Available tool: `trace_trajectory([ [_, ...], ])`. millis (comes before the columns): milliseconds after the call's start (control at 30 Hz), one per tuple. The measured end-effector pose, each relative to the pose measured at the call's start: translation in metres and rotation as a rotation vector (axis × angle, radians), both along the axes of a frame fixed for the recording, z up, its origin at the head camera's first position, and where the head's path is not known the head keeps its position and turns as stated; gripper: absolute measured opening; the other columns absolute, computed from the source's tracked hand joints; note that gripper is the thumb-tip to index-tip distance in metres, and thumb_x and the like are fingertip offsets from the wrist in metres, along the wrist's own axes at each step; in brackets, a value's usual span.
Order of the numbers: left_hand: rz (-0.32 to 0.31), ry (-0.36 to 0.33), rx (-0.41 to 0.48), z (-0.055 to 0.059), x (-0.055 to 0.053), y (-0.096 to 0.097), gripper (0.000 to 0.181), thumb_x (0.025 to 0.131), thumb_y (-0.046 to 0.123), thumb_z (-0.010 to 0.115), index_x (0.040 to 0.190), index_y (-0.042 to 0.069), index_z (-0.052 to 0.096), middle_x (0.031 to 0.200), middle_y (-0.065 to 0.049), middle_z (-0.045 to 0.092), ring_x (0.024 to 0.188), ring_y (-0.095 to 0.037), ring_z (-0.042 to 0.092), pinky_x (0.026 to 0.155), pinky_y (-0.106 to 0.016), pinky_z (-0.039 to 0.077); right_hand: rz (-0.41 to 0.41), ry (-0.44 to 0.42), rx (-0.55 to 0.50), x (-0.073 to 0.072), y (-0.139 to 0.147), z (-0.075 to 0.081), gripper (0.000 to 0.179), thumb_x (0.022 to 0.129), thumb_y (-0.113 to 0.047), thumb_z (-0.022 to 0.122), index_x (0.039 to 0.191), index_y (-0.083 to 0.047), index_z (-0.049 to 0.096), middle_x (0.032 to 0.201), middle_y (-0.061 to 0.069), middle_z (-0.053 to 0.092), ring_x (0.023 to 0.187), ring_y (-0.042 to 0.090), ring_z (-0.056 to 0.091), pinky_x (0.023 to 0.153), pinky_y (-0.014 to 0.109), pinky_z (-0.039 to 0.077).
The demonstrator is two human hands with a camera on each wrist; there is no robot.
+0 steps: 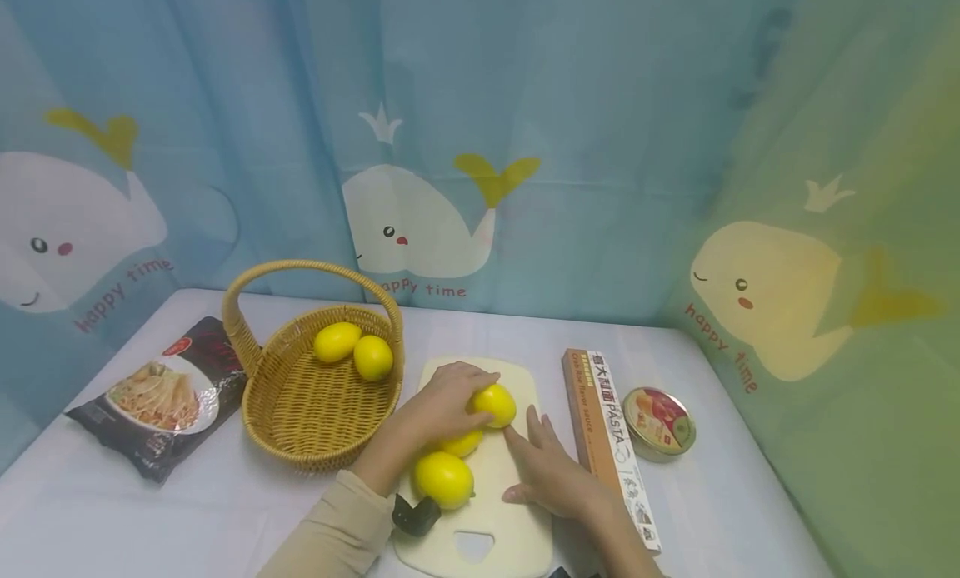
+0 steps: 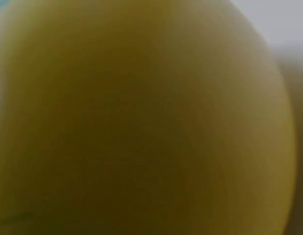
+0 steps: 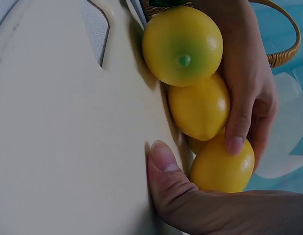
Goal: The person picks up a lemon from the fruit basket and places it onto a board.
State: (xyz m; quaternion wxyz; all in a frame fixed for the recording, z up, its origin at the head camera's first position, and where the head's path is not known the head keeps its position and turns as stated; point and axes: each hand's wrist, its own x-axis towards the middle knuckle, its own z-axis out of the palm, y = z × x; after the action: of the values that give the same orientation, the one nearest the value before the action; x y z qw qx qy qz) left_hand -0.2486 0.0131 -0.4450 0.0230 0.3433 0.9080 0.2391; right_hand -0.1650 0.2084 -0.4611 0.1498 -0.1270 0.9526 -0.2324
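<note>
My left hand (image 1: 457,399) grips a yellow lemon (image 1: 497,406) over the far part of a cream cutting board (image 1: 517,528), thumb and fingers on either side of it. A second lemon (image 1: 463,443) lies partly hidden under that hand, and a third lemon (image 1: 444,480) rests nearer to me; the three form a row in the right wrist view. My right hand (image 1: 551,470) is spread at the board's right side, its fingertips close to the gripped lemon and its thumb (image 3: 164,156) stretched out low over the board. In the left wrist view a blurred lemon (image 2: 141,107) fills nearly everything.
Left of the board stands a wicker basket (image 1: 258,424) with two lemons (image 1: 337,342) inside and a tall handle. A black noodle packet (image 1: 161,395) lies farther left. To the right are a long pasta box (image 1: 611,445) and a round tin (image 1: 660,424). Curtains (image 1: 600,145) enclose the table.
</note>
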Motion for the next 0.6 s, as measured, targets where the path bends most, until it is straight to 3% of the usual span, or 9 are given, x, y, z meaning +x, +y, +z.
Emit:
trace_trajectory([
  [200,0.055,0.000,0.064,-0.0017,0.0016,0.0036,0.051,0.084,0.031,0.071,0.131,0.017,0.057,0.131,0.000,0.059,0.126,-0.021,0.048,0.112,-0.040,0.032,0.005,0.012,-0.008,0.0002,0.0015,-0.0005,0.096,0.070,-0.050,0.072,0.148,-0.012,0.031,0.155,0.028,0.000,0.142,0.050,0.002,0.112,0.065,0.015],
  [333,0.082,0.029,0.041,-0.0023,0.0014,0.0054,0.053,0.084,0.034,0.070,0.132,0.019,0.056,0.130,0.001,0.060,0.124,-0.020,0.051,0.111,-0.039,0.034,0.005,0.004,0.000,-0.0006,0.0020,-0.0013,0.097,0.070,-0.051,0.071,0.149,-0.013,0.030,0.156,0.026,-0.001,0.143,0.048,0.000,0.112,0.064,0.015],
  [600,0.083,-0.007,0.020,0.0026,0.0034,0.0015,0.049,0.087,0.030,0.067,0.133,0.019,0.055,0.133,0.001,0.058,0.127,-0.021,0.048,0.112,-0.041,0.034,0.002,-0.007,-0.005,-0.0004,0.0024,-0.0012,0.096,0.071,-0.051,0.071,0.149,-0.013,0.030,0.156,0.025,-0.002,0.143,0.047,-0.001,0.113,0.064,0.014],
])
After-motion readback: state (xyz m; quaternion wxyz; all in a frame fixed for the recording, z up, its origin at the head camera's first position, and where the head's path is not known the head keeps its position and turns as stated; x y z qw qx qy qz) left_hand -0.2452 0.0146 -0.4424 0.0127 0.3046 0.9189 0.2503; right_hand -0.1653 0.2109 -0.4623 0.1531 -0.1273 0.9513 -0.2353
